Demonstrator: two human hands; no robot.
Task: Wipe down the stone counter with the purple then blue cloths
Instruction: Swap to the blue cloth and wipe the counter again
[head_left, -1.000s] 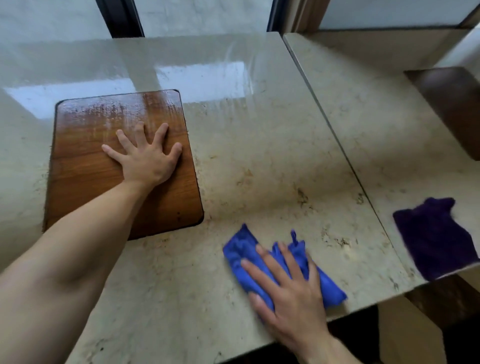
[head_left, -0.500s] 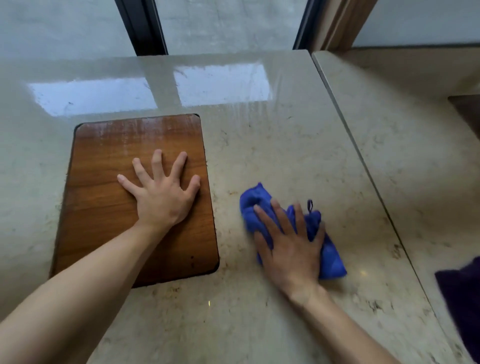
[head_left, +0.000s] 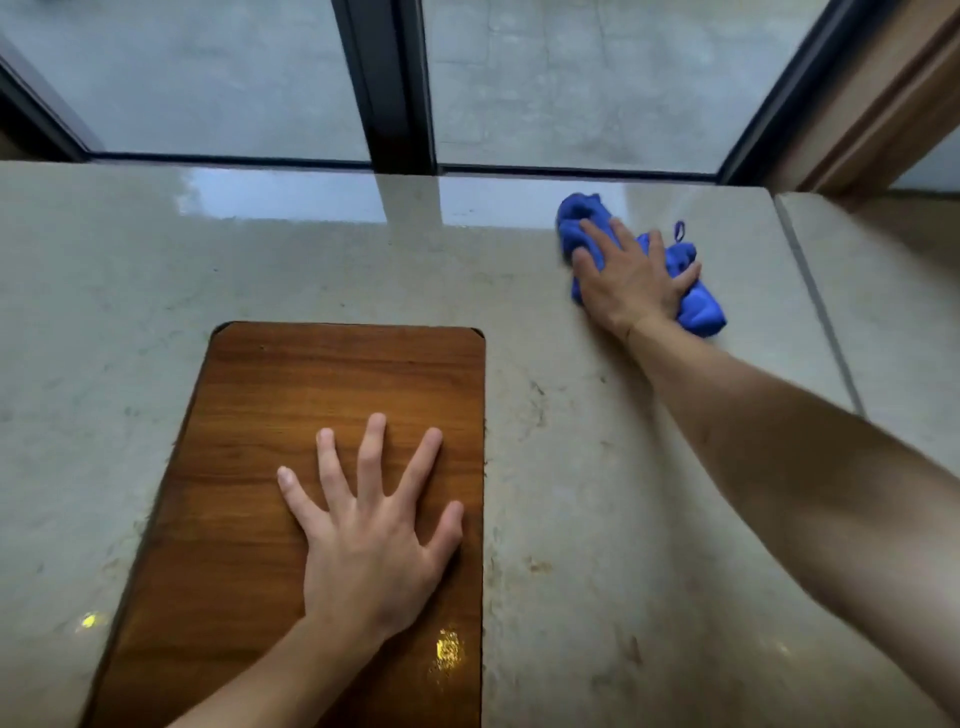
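The blue cloth (head_left: 696, 304) lies bunched on the beige stone counter (head_left: 571, 467) at the far right, close to the window. My right hand (head_left: 631, 278) presses flat on top of it, fingers spread and straight, arm stretched far forward. My left hand (head_left: 371, 535) rests flat with splayed fingers on a brown wooden inset panel (head_left: 291, 395) in the counter's near left part. The purple cloth is out of view.
A window with a dark frame post (head_left: 392, 88) runs along the counter's far edge. A seam (head_left: 815, 301) separates this slab from another stone slab on the right. Brown wooden trim (head_left: 872, 104) stands at the far right corner.
My right hand has pushed the blue cloth away from the near edge to the far right by the window. The view has shifted forward, and the purple cloth has left the frame. My left hand stays on the panel.
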